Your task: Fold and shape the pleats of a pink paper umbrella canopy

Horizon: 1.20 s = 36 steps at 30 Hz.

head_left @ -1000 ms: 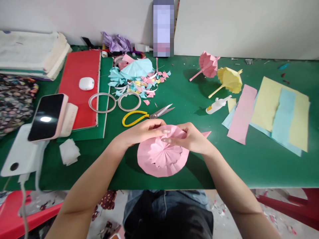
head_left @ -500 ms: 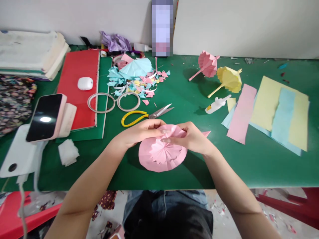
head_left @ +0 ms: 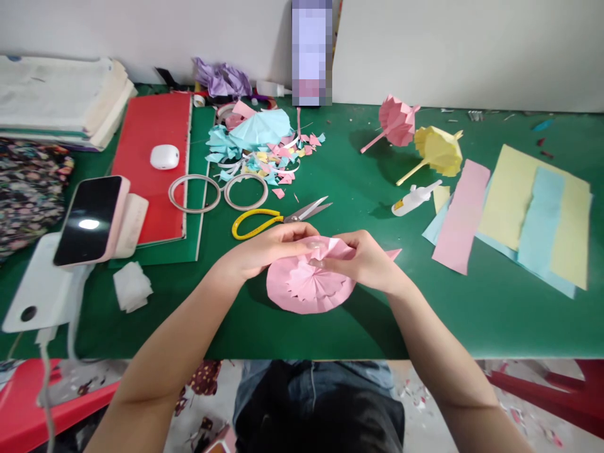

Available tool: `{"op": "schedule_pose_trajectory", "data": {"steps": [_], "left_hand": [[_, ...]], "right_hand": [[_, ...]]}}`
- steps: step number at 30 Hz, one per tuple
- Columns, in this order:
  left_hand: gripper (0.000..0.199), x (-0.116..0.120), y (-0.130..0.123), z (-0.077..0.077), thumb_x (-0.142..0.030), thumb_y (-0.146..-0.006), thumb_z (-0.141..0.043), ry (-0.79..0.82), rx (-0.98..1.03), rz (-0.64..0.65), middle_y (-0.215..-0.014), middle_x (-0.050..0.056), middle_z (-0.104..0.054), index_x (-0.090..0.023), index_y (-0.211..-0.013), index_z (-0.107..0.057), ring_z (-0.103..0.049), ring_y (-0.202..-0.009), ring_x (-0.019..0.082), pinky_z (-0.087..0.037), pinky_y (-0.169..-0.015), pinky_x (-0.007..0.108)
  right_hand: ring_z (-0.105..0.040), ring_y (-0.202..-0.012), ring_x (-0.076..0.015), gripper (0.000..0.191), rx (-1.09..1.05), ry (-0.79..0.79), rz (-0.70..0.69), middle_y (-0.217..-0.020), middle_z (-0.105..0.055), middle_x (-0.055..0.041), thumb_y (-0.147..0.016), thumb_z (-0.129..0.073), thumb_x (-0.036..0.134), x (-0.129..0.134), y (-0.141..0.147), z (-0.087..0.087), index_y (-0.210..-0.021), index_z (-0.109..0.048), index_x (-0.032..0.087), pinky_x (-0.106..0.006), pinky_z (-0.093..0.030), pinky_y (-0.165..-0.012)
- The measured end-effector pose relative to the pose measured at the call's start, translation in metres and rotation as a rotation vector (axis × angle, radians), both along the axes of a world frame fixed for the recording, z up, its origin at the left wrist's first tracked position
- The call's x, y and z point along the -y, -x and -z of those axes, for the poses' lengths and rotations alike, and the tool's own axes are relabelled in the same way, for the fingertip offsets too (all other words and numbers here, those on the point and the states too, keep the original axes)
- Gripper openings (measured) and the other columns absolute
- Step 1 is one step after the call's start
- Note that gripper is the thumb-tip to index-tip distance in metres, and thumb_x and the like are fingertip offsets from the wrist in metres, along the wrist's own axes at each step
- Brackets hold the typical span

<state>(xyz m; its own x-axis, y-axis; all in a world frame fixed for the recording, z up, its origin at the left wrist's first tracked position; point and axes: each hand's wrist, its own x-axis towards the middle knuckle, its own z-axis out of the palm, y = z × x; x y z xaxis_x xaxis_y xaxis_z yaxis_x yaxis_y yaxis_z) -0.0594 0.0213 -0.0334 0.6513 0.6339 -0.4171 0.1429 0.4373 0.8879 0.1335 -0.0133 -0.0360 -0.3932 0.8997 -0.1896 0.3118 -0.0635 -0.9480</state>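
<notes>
Two hands share the work: left hand [head_left: 276,248] and right hand [head_left: 367,259], equally near, each grip pinching the far folds of the pink paper disc [head_left: 309,290], which spreads nearward over the table [head_left: 283,343], widest left to right.

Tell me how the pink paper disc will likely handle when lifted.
The pink paper disc should be light, being apparently thin paper. The sharp pleats near its centre probably add stiffness but could crush under a hard pinch. Its flatter outer rim may flex easily, showing only faint creases.
</notes>
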Motion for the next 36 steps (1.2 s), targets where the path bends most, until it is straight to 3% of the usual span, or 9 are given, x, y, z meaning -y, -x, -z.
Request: {"op": "schedule_pose_trajectory", "data": {"steps": [6, 12, 20, 29, 36], "left_hand": [[0.018, -0.0021, -0.0009, 0.0014, -0.035, -0.081, -0.061, -0.270, -0.148, -0.028, -0.069, -0.003, -0.046, -0.017, -0.076, -0.058, -0.044, -0.064, 0.009, -0.033, -0.056, 0.020], [0.024, -0.0020, 0.0018, 0.0020, -0.039, -0.080, -0.060, -0.200, -0.135, 0.055, -0.067, -0.003, -0.043, -0.017, -0.072, -0.055, -0.044, -0.062, 0.009, -0.031, -0.055, 0.021], [0.018, 0.0005, 0.0019, 0.0007, -0.035, -0.081, -0.059, -0.032, -0.065, 0.084, -0.068, -0.003, -0.045, -0.017, -0.078, -0.057, -0.045, -0.060, 0.008, -0.031, -0.053, 0.019], [0.020, -0.0008, 0.0046, 0.0004, -0.038, -0.081, -0.058, -0.121, -0.137, 0.142, -0.069, -0.003, -0.046, -0.018, -0.084, -0.057, -0.045, -0.061, 0.010, -0.031, -0.053, 0.021], [0.019, -0.0017, 0.0039, -0.0005, -0.035, -0.081, -0.058, -0.140, -0.133, 0.162, -0.069, -0.004, -0.040, -0.017, -0.078, -0.053, -0.040, -0.060, 0.009, -0.028, -0.053, 0.022]], "right_hand": [[-0.044, -0.053, -0.0098, 0.023, -0.050, -0.016, 0.021, -0.060, -0.058, 0.0005, -0.071, -0.073, 0.034, 0.0010, -0.0003, 0.0004, -0.082, -0.073, 0.013, -0.024, -0.031, -0.047], [-0.058, -0.068, -0.0165, 0.018, -0.141, 0.004, -0.029, -0.070, -0.066, -0.0024, -0.071, -0.073, 0.030, 0.0012, 0.0002, -0.0014, -0.078, -0.072, 0.013, -0.026, -0.044, -0.060], [-0.063, -0.078, -0.0185, 0.020, -0.137, -0.043, -0.016, -0.079, -0.071, -0.0025, -0.073, -0.071, 0.022, 0.0018, 0.0000, 0.0016, -0.091, -0.074, 0.015, -0.026, -0.047, -0.067], [-0.061, -0.075, -0.0178, 0.021, -0.111, -0.077, -0.013, -0.078, -0.070, -0.0033, -0.073, -0.070, 0.023, 0.0019, 0.0000, 0.0015, -0.093, -0.074, 0.015, -0.026, -0.046, -0.065], [-0.052, -0.066, -0.0127, 0.008, -0.123, -0.081, 0.010, -0.069, -0.061, -0.0005, -0.071, -0.070, 0.019, 0.0010, 0.0028, 0.0014, -0.076, -0.067, 0.013, -0.024, -0.040, -0.059]]}}
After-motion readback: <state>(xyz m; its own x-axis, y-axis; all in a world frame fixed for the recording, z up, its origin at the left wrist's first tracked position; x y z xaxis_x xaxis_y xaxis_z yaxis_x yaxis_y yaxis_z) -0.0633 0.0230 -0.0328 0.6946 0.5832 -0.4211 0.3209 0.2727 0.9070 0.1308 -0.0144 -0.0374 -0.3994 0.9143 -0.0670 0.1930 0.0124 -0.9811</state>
